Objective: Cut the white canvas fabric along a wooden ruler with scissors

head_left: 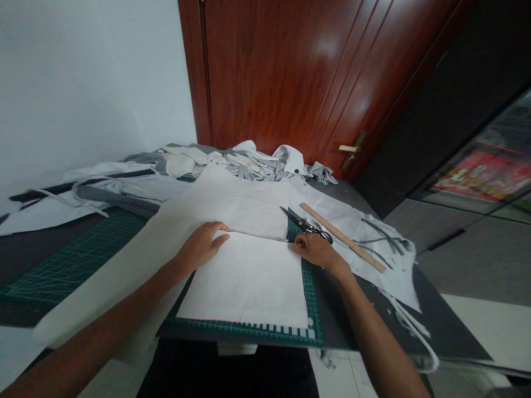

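A white cloth piece (249, 282) is spread on a green cutting mat (311, 298) at the front of the worktop (336, 320). Its far edge is touched by the left hand (202, 244), thumb and fingers apart. The right hand (317, 250) is curled at its far right corner; whether cloth is pinched cannot be told. Scissors (306, 225) and a wooden ruler (343, 238) are placed nearby.

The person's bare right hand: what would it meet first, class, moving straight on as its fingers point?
The right hand would probably meet the near white rectangular fabric panel at its far right corner, just ahead; whether they already touch is unclear.
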`<state>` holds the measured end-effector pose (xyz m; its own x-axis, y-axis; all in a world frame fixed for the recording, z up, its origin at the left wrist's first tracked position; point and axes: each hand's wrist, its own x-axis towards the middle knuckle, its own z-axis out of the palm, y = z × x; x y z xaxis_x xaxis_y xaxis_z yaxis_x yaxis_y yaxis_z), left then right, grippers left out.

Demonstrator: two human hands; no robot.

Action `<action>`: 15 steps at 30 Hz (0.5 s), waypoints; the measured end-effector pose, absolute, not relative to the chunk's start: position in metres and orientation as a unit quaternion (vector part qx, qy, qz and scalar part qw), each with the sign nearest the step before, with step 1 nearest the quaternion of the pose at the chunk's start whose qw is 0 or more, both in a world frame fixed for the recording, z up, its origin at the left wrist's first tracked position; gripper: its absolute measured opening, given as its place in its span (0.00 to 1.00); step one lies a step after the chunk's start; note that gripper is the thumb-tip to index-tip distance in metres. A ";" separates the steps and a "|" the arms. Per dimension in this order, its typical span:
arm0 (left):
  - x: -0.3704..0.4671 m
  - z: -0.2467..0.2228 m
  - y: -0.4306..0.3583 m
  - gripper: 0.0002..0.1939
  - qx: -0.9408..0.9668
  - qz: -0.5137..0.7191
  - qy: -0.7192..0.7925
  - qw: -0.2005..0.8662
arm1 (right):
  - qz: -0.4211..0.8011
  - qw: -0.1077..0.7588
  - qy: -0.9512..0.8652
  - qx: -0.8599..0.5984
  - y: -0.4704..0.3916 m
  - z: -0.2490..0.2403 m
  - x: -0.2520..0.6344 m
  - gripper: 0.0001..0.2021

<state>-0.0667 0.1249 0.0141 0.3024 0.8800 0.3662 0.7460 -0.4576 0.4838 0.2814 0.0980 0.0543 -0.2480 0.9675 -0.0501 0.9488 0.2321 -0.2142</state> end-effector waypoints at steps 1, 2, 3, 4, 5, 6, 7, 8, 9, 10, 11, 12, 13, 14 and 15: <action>-0.065 0.012 0.125 0.13 0.803 0.295 0.507 0.106 | 0.079 0.045 -0.774 -0.627 0.096 0.053 0.277 0.09; -0.063 0.009 0.126 0.12 0.807 0.288 0.505 0.099 | 0.053 0.051 -0.765 -0.640 0.094 0.053 0.270 0.09; -0.061 0.007 0.125 0.12 0.813 0.283 0.501 0.089 | 0.022 0.063 -0.758 -0.649 0.090 0.052 0.262 0.09; -0.059 0.004 0.124 0.11 0.819 0.278 0.496 0.077 | -0.011 0.080 -0.760 -0.644 0.086 0.052 0.251 0.10; -0.057 0.002 0.123 0.11 0.824 0.275 0.491 0.065 | -0.037 0.100 -0.774 -0.624 0.081 0.052 0.239 0.10; -0.055 0.001 0.121 0.11 0.829 0.273 0.485 0.054 | -0.055 0.111 -0.799 -0.588 0.075 0.052 0.227 0.10; -0.054 0.000 0.120 0.11 0.834 0.272 0.479 0.044 | -0.076 0.114 -0.823 -0.551 0.069 0.052 0.213 0.10; -0.053 -0.001 0.119 0.12 0.837 0.271 0.474 0.037 | -0.091 0.112 -0.851 -0.505 0.063 0.052 0.200 0.10; -0.052 -0.001 0.118 0.12 0.840 0.270 0.471 0.032 | -0.102 0.109 -0.875 -0.460 0.057 0.051 0.187 0.10; -0.051 -0.001 0.116 0.13 0.842 0.267 0.467 0.027 | -0.102 0.107 -0.896 -0.419 0.051 0.049 0.176 0.11; -0.051 0.000 0.115 0.13 0.845 0.264 0.465 0.021 | -0.092 0.103 -0.912 -0.386 0.047 0.047 0.166 0.11; -0.051 0.001 0.114 0.13 0.847 0.259 0.464 0.015 | -0.076 0.101 -0.920 -0.370 0.043 0.044 0.158 0.12; -0.050 0.003 0.112 0.13 0.850 0.252 0.463 0.006 | -0.055 0.101 -0.921 -0.371 0.040 0.041 0.152 0.13; -0.049 0.005 0.109 0.13 0.853 0.240 0.463 -0.004 | -0.032 0.101 -0.919 -0.380 0.039 0.038 0.149 0.14; -0.048 0.008 0.106 0.14 0.857 0.223 0.465 -0.016 | -0.012 0.100 -0.914 -0.394 0.038 0.035 0.149 0.15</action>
